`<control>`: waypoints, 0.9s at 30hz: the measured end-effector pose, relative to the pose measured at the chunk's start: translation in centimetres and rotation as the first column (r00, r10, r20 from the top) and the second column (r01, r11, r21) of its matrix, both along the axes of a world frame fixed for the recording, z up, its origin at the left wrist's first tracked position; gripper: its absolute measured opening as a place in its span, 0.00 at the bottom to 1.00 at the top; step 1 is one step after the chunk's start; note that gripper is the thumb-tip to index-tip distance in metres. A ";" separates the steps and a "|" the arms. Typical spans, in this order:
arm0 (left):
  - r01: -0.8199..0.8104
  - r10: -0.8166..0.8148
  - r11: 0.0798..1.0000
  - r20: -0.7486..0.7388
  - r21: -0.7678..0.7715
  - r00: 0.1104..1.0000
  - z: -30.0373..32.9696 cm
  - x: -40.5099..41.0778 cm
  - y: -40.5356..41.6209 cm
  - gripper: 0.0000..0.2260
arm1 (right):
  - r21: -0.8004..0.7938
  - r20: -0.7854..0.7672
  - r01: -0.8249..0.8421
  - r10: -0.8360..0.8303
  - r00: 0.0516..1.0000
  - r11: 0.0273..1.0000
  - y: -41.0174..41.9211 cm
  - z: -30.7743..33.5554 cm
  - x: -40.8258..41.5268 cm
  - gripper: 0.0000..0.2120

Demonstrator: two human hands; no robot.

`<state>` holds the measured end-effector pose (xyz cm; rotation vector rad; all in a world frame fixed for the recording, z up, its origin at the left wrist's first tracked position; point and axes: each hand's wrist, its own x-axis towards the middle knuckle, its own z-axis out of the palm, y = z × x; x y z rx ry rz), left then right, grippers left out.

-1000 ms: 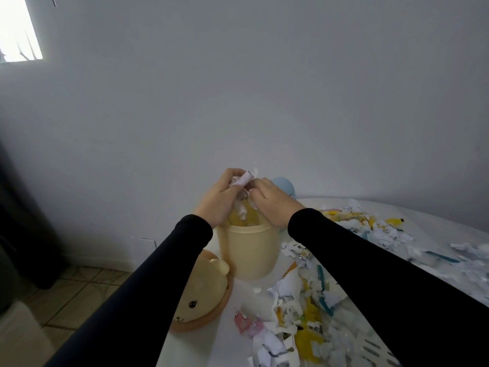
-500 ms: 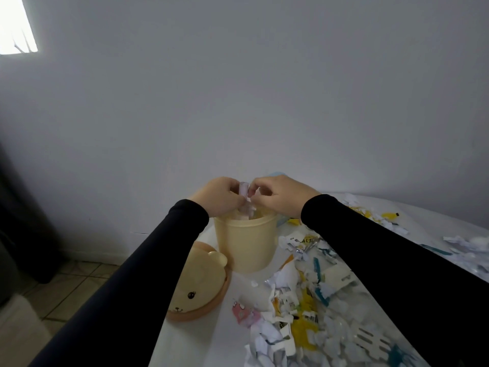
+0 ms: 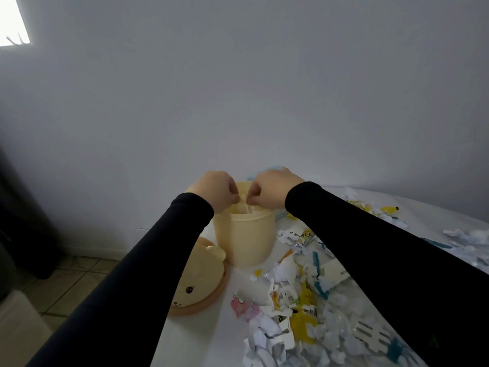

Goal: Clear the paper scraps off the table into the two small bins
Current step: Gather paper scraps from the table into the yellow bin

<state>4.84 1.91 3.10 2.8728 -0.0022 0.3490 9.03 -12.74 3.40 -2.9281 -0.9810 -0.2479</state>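
Scraps: paper scraps (image 3: 299, 300) heaped on the white table (image 3: 211, 340), right of bin
Bin: cream bin (image 3: 243, 239) open, bear lid (image 3: 197, 284) set aside for access
Hands: left hand (image 3: 214, 190) and right hand (image 3: 275, 188) curled over the bin mouth; contents hidden

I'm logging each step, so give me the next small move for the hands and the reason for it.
Probably lift both hands clear and reach for more scraps. The left hand and right hand sit curled over the open cream bin, with no paper visible in them, while the scrap pile beside it covers the table.
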 end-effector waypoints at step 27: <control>0.116 -0.134 0.987 -0.169 -0.113 0.976 -12.3 -14.7 -9.8 0.23 | 0.081 -0.226 0.190 -0.167 0.960 0.978 -9.9 -10.1 -13.0 0.17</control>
